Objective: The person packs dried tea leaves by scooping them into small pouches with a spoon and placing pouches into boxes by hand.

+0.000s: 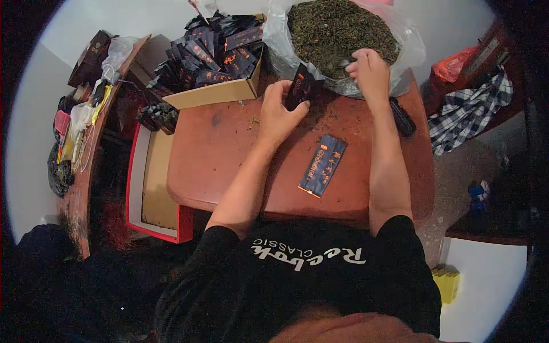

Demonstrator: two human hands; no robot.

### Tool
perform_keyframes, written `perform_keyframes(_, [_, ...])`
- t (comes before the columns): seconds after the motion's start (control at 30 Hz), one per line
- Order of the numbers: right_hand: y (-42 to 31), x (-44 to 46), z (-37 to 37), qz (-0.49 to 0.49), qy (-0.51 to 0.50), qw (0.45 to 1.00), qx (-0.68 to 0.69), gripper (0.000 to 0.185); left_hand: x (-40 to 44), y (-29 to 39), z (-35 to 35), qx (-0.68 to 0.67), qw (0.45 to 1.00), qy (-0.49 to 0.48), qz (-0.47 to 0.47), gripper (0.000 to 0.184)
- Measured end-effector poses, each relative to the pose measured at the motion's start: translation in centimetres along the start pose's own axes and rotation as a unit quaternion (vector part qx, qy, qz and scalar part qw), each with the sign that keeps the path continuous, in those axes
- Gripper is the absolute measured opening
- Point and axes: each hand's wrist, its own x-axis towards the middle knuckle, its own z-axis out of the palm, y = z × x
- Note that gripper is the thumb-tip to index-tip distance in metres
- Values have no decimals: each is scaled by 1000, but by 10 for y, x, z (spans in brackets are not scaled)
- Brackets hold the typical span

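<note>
My left hand [281, 114] is closed on a black sachet [301, 87] with orange print, held upright above the table. My right hand [370, 74] is closed on a small metal spoon [344, 62], partly blurred, at the near edge of the heap of dried tea leaves [340, 28]. The leaves lie in a clear plastic bag [409, 48] spread open at the back of the table. A second sachet [322, 166], dark blue-grey with orange print, lies flat on the tabletop between my forearms.
A cardboard box [214, 96] full of similar sachets stands at the back left of the reddish-brown table [229, 166]. A red-edged box [186, 226] is at the table's left side. A dark object [403, 117] lies beside my right forearm. Checked cloth [474, 111] hangs at right.
</note>
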Motion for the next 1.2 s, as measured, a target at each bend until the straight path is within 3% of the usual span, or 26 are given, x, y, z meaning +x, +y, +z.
perform_keyframes(0.43, [8,2,1,94,-17,973,212,27,0,-3,0,-6,999,-1,36,50])
perform_keyframes(0.93, [-16,6,-34,93,-83,948,294,24,1,-5,1,-7,1000,11,13,47])
perform_keyframes(1.2, [-33,-2,-31,88,-143,948,270,24,1,-1,-1,15,1000,13,15,47])
